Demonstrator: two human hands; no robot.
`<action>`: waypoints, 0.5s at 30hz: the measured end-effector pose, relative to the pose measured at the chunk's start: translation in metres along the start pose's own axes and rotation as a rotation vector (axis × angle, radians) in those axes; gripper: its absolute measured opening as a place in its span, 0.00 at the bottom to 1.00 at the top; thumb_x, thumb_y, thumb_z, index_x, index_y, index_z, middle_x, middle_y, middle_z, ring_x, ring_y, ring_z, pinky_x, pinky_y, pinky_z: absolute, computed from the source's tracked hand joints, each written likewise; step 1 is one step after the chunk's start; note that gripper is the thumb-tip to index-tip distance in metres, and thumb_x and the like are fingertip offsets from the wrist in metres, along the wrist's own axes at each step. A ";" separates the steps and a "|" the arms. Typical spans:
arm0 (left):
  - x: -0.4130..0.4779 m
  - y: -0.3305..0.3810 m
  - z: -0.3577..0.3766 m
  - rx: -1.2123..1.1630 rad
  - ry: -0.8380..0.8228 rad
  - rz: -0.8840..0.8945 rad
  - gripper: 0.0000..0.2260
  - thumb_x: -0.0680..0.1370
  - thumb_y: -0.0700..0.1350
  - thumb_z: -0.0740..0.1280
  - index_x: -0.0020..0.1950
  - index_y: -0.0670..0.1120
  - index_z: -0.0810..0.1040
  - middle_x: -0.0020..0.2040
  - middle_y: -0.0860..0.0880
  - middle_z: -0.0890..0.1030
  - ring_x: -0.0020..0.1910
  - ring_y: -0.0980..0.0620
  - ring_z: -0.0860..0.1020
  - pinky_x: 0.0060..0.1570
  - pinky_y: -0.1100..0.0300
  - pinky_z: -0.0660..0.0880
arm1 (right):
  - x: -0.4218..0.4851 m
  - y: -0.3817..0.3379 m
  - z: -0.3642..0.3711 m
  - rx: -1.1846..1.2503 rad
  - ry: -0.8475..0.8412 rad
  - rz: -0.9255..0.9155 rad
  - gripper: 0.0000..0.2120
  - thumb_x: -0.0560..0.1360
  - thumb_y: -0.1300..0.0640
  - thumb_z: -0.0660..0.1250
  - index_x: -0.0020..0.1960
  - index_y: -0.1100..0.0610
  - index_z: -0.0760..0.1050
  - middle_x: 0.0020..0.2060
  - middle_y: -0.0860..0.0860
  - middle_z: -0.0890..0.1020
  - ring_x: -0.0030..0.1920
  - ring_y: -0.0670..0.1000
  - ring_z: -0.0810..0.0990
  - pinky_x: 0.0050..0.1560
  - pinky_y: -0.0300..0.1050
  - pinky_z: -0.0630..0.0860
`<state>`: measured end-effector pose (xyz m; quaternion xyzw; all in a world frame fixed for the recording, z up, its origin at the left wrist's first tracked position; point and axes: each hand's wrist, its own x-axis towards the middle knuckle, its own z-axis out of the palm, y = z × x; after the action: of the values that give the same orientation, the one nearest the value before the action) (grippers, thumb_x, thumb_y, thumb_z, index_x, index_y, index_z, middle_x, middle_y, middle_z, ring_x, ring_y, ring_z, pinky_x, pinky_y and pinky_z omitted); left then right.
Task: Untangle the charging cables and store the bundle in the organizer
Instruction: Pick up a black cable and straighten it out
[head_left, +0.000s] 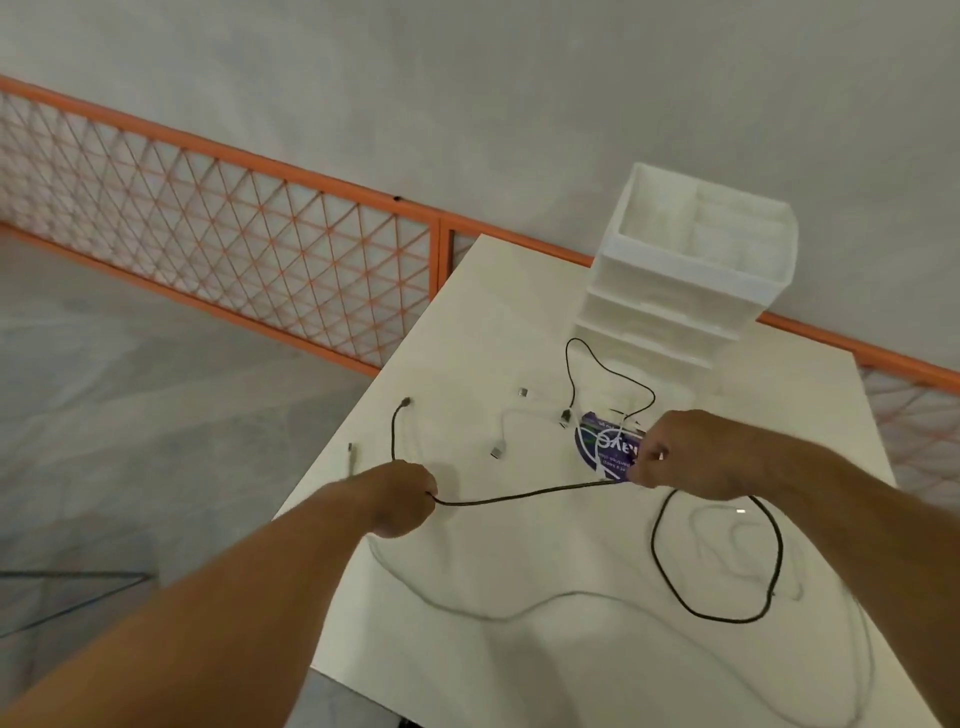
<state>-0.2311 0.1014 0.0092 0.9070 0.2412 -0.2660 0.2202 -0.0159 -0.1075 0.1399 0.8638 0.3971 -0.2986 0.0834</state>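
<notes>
organizer (691, 270) on table (467, 322), far side | cables (519, 499) on table before organizer | railing (234, 234) behind table, left

The organizer (691, 270) stood at the far edge of the bench (493, 306), top compartments open from above. A black cable (519, 499) hung between left hand (402, 499) and right hand (691, 452) (barring the middle); white cables (497, 451) and another black loop (613, 375) cluttered the approach.

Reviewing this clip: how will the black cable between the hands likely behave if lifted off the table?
Probably floppy: the black cable sags between the left hand and right hand. Likely light, since a pinch carries it. Its loose loop may drag and snag the pale cable.
</notes>
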 end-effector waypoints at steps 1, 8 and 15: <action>0.000 -0.002 0.006 0.004 -0.039 0.002 0.18 0.80 0.45 0.54 0.67 0.48 0.74 0.68 0.50 0.74 0.67 0.48 0.71 0.67 0.54 0.67 | 0.000 -0.001 0.002 -0.014 -0.011 0.004 0.14 0.75 0.44 0.68 0.45 0.55 0.82 0.44 0.52 0.83 0.40 0.50 0.78 0.42 0.43 0.74; -0.003 -0.007 0.017 -0.033 0.178 -0.020 0.18 0.81 0.51 0.58 0.70 0.54 0.70 0.67 0.48 0.73 0.65 0.46 0.73 0.64 0.52 0.70 | -0.001 -0.008 0.013 -0.148 -0.066 0.003 0.08 0.72 0.45 0.71 0.39 0.48 0.81 0.40 0.45 0.81 0.40 0.46 0.78 0.38 0.39 0.72; 0.001 -0.009 0.034 0.509 0.211 0.068 0.18 0.80 0.43 0.59 0.70 0.50 0.69 0.71 0.49 0.64 0.68 0.46 0.65 0.64 0.47 0.65 | -0.006 -0.014 0.018 -0.198 -0.088 -0.050 0.08 0.72 0.47 0.72 0.35 0.46 0.78 0.36 0.44 0.80 0.36 0.43 0.77 0.37 0.38 0.72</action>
<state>-0.2484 0.0910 -0.0199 0.9633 0.1575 -0.2148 -0.0323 -0.0380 -0.1091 0.1302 0.8271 0.4422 -0.2977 0.1783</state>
